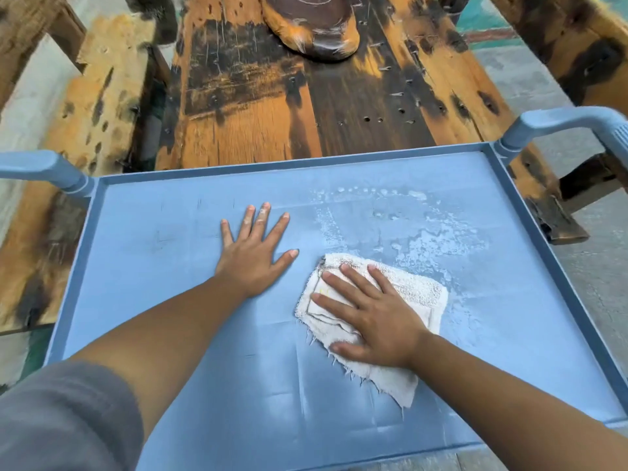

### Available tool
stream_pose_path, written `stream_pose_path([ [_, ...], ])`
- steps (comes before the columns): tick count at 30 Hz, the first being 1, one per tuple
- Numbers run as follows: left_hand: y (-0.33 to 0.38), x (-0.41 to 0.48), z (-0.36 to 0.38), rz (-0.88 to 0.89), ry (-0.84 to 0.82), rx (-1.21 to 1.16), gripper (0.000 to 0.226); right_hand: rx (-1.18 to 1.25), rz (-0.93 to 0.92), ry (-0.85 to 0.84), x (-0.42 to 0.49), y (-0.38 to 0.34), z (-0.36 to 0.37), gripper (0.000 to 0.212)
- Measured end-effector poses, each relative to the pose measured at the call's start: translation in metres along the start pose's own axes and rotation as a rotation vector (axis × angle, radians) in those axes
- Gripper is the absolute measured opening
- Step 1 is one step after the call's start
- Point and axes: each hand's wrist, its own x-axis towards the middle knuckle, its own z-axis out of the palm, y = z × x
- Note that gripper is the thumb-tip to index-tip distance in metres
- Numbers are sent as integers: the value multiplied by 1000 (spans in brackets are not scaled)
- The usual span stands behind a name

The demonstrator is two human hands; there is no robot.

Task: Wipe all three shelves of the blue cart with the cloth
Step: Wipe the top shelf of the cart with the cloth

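- The folded white terry cloth (418,290) lies right of centre on the top shelf of the blue plastic cart (170,300), flattened under the right hand (373,321), whose fingers are straight and do not clutch it. The cloth could bunch up or slide out from under the palm.
- The white powdery residue (424,239) in the upper right of the shelf may smear instead of lifting.
- The left hand (253,253) presses flat on bare shelf at centre, fingers spread, holding nothing. If it eases off, the cart might shift.
- The two lower shelves are hidden beneath the top one, and no wheels show.
- The cart's pale blue handle (560,125) is cut off at the right edge.
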Motion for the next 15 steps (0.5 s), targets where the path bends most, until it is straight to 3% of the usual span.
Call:
stream_pose_path([
  [15,-3,4,2,19,11,15,78,35,373,100,142,51,-19,79],
])
